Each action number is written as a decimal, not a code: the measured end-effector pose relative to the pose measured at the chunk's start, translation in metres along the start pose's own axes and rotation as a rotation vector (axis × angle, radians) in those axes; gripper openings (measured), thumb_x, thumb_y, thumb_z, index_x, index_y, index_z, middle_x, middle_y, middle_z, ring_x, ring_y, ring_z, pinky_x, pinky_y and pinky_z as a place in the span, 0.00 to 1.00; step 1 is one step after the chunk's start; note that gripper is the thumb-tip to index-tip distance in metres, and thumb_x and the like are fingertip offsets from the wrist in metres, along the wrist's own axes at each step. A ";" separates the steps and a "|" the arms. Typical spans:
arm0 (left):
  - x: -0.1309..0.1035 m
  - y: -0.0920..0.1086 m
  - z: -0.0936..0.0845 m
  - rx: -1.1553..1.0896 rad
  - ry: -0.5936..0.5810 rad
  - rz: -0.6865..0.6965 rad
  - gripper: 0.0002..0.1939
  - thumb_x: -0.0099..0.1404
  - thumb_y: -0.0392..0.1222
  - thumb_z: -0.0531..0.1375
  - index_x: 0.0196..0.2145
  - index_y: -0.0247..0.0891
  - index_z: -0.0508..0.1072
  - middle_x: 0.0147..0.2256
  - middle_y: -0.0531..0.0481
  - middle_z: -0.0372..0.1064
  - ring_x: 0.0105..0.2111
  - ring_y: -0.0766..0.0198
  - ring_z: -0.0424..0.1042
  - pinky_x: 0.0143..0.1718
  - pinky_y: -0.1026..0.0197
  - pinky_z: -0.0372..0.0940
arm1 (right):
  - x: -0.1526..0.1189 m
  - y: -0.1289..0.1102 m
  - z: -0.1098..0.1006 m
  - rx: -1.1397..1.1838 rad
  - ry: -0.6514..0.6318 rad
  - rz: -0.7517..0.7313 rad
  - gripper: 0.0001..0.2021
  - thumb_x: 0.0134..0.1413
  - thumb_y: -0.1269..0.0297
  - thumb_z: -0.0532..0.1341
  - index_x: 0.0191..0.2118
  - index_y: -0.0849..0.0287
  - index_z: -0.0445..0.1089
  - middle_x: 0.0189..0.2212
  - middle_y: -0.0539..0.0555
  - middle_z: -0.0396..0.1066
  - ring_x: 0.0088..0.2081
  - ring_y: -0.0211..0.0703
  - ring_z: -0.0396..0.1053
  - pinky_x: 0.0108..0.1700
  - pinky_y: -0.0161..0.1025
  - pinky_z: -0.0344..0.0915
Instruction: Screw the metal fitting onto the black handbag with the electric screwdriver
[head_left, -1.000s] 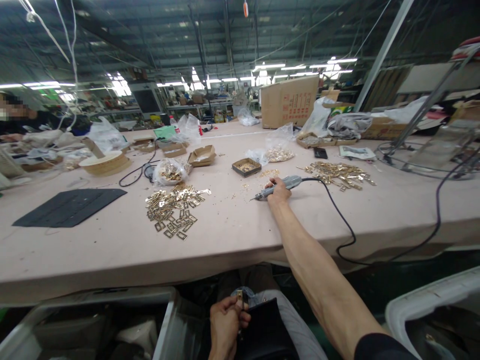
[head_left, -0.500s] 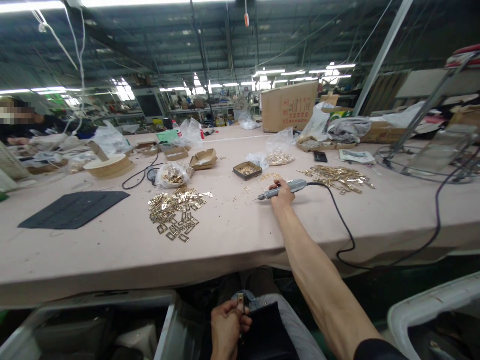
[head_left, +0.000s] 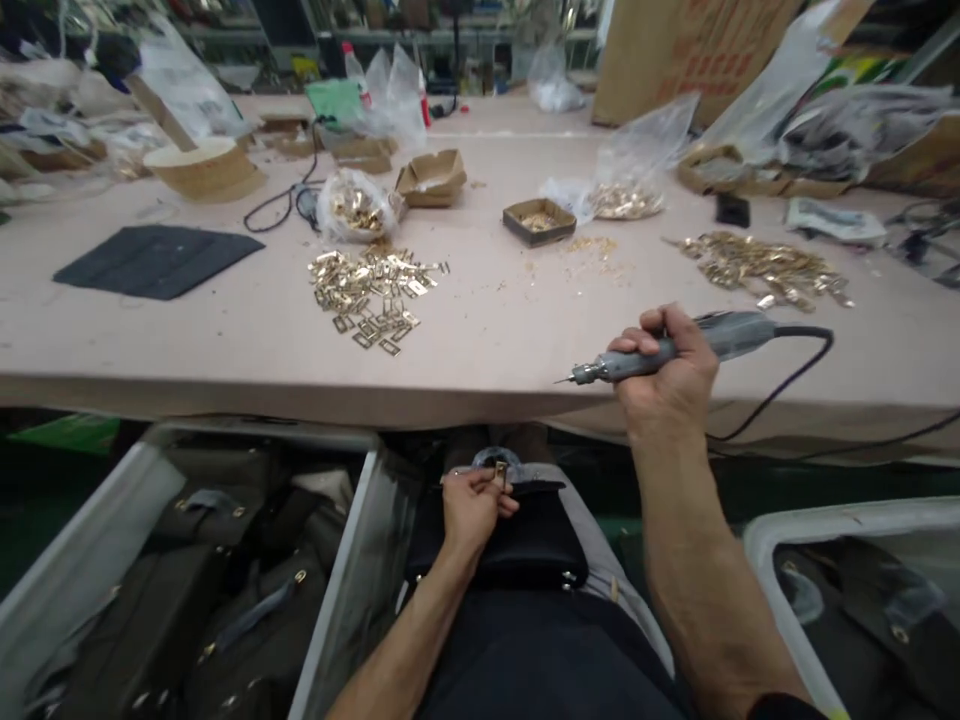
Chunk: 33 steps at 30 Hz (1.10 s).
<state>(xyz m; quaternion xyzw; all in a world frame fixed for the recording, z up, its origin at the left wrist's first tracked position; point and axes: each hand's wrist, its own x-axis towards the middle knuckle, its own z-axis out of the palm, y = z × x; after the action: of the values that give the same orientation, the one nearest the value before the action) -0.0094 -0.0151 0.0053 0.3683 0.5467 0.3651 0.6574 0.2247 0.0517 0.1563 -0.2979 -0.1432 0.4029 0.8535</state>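
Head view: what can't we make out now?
All head view:
Grey cylindrical power tool: mid-grip hidden by right hand.
Small gold metal piece: partly hidden by left hand; details too small.
Brown cardboard box: top cut off by upper edge; red print blurred.
White plastic bin, right: cut off by right and bottom edges.

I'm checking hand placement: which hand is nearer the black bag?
Left. The left hand is over the black bag, pinching a small gold piece; the right hand is farther off, forward and to the right, holding the power tool.
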 end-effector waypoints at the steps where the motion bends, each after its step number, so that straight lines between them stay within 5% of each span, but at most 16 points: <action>1: -0.002 0.000 0.000 -0.013 -0.001 -0.004 0.18 0.53 0.48 0.69 0.31 0.26 0.79 0.26 0.40 0.77 0.18 0.62 0.74 0.18 0.65 0.69 | -0.014 0.002 -0.003 -0.018 -0.007 0.025 0.12 0.54 0.67 0.70 0.32 0.59 0.64 0.29 0.44 0.67 0.20 0.27 0.60 0.27 0.29 0.67; 6: -0.007 -0.001 -0.002 -0.038 0.010 -0.006 0.18 0.55 0.47 0.69 0.32 0.25 0.78 0.27 0.39 0.77 0.19 0.61 0.75 0.18 0.65 0.70 | -0.070 0.032 -0.017 -0.134 -0.042 0.063 0.13 0.49 0.67 0.72 0.33 0.58 0.66 0.29 0.46 0.69 0.21 0.30 0.60 0.28 0.32 0.67; 11: -0.003 -0.002 -0.003 -0.052 0.016 -0.015 0.18 0.56 0.47 0.69 0.31 0.25 0.78 0.26 0.39 0.77 0.18 0.61 0.75 0.18 0.65 0.70 | -0.095 0.066 -0.022 -0.286 -0.108 -0.020 0.07 0.54 0.66 0.69 0.33 0.59 0.71 0.28 0.49 0.70 0.20 0.32 0.60 0.28 0.35 0.66; 19: -0.004 0.002 -0.004 -0.051 0.029 -0.013 0.16 0.55 0.46 0.69 0.29 0.26 0.78 0.23 0.40 0.76 0.17 0.61 0.74 0.18 0.65 0.70 | -0.110 0.091 -0.022 -0.415 -0.222 -0.095 0.04 0.58 0.66 0.67 0.32 0.59 0.73 0.26 0.49 0.70 0.19 0.34 0.61 0.26 0.36 0.64; 33: -0.005 0.001 -0.007 -0.068 0.028 -0.009 0.17 0.55 0.46 0.69 0.32 0.25 0.78 0.26 0.40 0.77 0.18 0.61 0.75 0.19 0.64 0.71 | -0.118 0.102 -0.022 -0.480 -0.216 -0.083 0.05 0.57 0.66 0.68 0.32 0.59 0.74 0.26 0.50 0.71 0.20 0.35 0.63 0.26 0.36 0.65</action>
<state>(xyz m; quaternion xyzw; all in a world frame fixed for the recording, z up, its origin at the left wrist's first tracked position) -0.0166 -0.0188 0.0073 0.3383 0.5447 0.3856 0.6635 0.0990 0.0025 0.0748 -0.4411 -0.3371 0.3513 0.7539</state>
